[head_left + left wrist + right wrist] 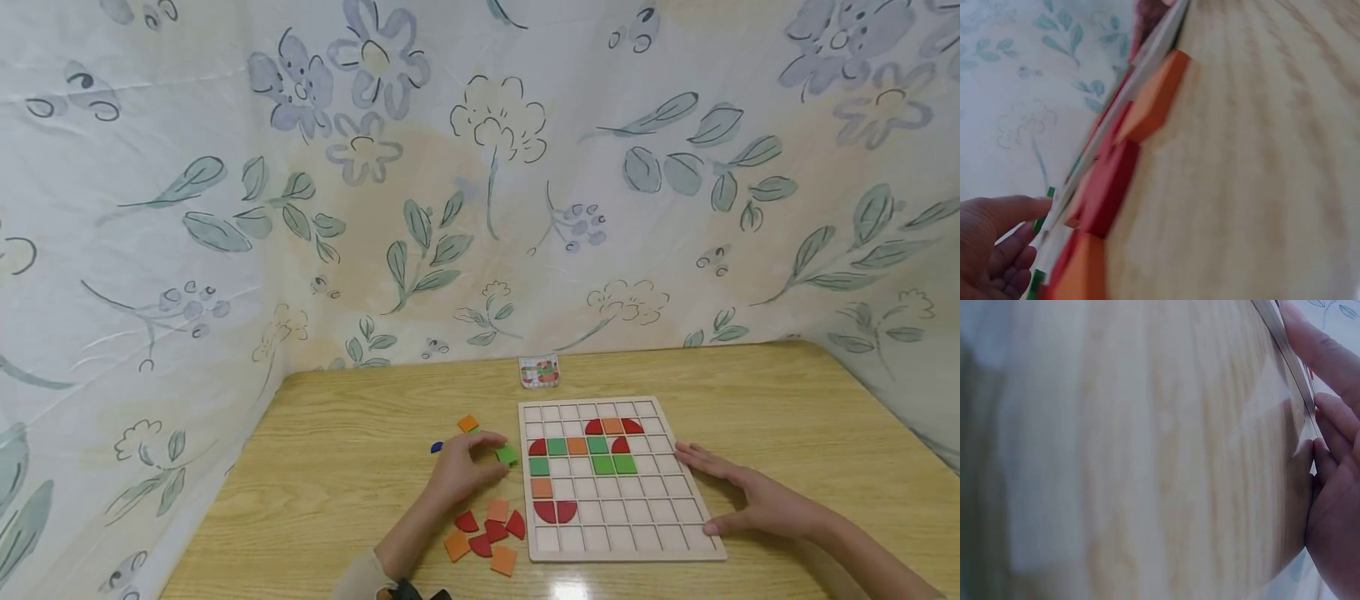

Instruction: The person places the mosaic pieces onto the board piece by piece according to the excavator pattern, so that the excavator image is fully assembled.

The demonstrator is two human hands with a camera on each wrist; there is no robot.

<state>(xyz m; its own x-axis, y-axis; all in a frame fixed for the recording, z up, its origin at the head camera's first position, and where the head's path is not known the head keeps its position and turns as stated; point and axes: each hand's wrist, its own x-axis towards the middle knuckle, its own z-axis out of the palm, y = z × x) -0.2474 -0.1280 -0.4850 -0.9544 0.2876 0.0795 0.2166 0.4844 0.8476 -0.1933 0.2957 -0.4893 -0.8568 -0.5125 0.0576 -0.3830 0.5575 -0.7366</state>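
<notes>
My left hand (457, 471) pinches a green square tile (507, 455) between thumb and fingers, just off the left edge of a light wooden grid board (622, 537). In the left wrist view, the thumb (1019, 209) lies near the green tile. Red quarter-round, orange, teal and green tiles sit in the upper and left cells, among them a bright green tile (624, 463). My right hand (753, 504) rests along the board's right edge, its fingers extended and thumb at the lower corner. That edge also shows beside the fingers in the right wrist view.
Loose red quarter-rounds (496, 531) and orange squares (503, 561) lie in a pile left of the board's lower part. An orange tile (468, 423) and a blue piece (437, 447) lie beyond my left hand. A small pattern card (539, 372) is behind the board, before a floral cloth (495, 208).
</notes>
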